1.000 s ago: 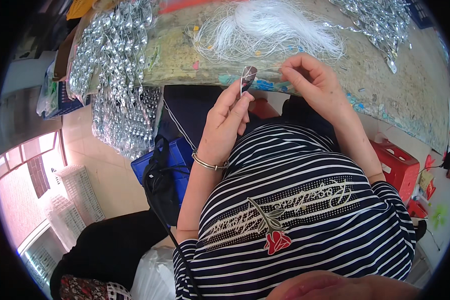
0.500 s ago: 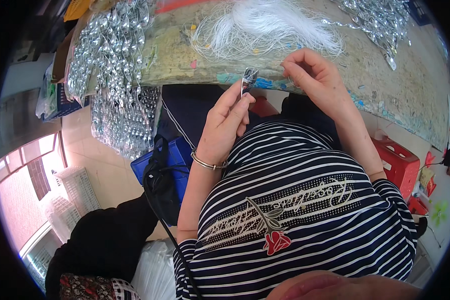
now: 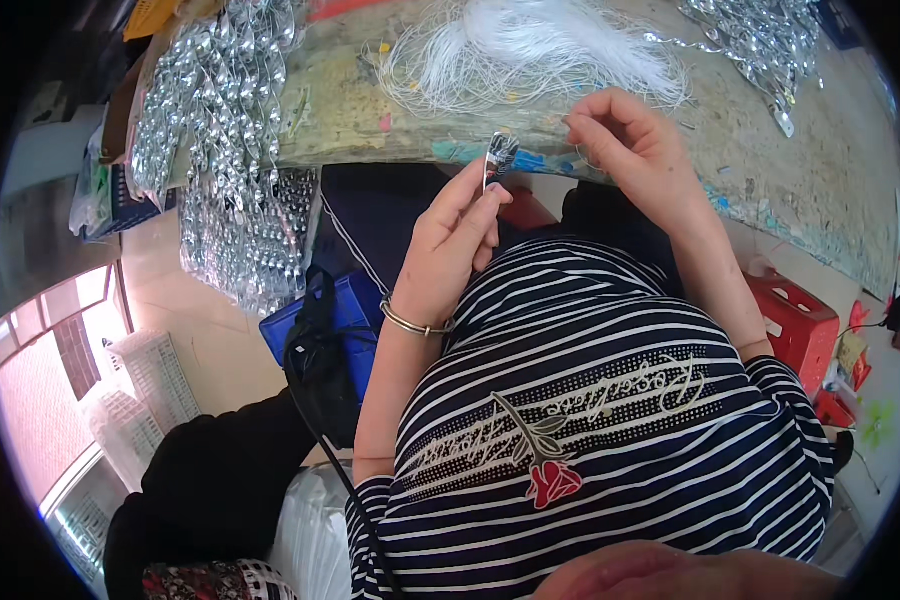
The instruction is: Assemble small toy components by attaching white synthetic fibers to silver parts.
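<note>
The long worn worktable with a mottled greenish top (image 3: 390,120) runs across the far side of both hands. Beyond the right hand's pinch lies the loose bundle of white threads (image 3: 530,40), and well off to the left of the left hand's hold the heap of strung silvery foil pieces (image 3: 220,120) spills over the table edge. A second, smaller heap of silvery pieces (image 3: 760,40) sits far out past the right hand.

The left hand (image 3: 450,250) is raised at the table's near edge, thumb and forefinger clenched on a small flat silvery leaf-shaped piece (image 3: 498,155), held upright with its top clear of the fingertips. The right hand (image 3: 635,150) hovers just beside it, fingers curled together as if nipping a thread end; the thread itself is too fine to make out, so whether it grasps anything I cannot tell.

To do this step well, I judge, the piece should be held still by its lower end, leaving its top free, while the right fingers close in slowly with a short thread end
</note>
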Action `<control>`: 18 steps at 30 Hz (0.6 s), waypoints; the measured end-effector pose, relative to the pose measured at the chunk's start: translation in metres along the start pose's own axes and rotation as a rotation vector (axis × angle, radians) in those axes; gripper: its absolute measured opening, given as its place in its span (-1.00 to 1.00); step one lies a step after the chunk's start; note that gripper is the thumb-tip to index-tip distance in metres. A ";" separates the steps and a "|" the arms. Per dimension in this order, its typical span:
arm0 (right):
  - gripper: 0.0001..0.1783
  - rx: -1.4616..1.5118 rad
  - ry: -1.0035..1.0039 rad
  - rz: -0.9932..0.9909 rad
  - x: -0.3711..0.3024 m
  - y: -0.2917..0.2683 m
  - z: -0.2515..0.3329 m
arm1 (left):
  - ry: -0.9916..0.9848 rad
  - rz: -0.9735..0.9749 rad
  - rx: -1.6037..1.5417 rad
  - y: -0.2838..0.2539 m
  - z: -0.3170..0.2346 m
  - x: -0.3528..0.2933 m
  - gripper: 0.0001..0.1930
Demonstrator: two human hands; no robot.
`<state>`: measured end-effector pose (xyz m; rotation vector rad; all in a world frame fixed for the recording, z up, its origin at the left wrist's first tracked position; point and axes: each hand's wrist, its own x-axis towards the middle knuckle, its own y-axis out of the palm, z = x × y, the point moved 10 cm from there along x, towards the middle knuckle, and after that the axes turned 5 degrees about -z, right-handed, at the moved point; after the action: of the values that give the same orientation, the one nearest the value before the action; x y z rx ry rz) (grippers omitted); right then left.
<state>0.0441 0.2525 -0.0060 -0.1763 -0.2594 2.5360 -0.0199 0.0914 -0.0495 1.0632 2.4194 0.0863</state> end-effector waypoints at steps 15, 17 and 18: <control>-0.89 -0.078 -0.019 0.068 -0.013 0.015 0.007 | 0.011 -0.005 -0.025 -0.003 -0.001 0.000 -0.60; -0.89 -0.102 -0.044 0.074 -0.016 0.018 0.010 | 0.019 -0.008 -0.029 -0.004 -0.001 0.000 -0.60; -0.89 -0.126 -0.088 0.067 -0.018 0.019 0.013 | 0.028 -0.010 -0.032 -0.005 -0.001 0.000 -0.60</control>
<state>0.0466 0.2250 0.0038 -0.1237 -0.4558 2.5982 -0.0236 0.0881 -0.0495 1.0429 2.4396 0.1364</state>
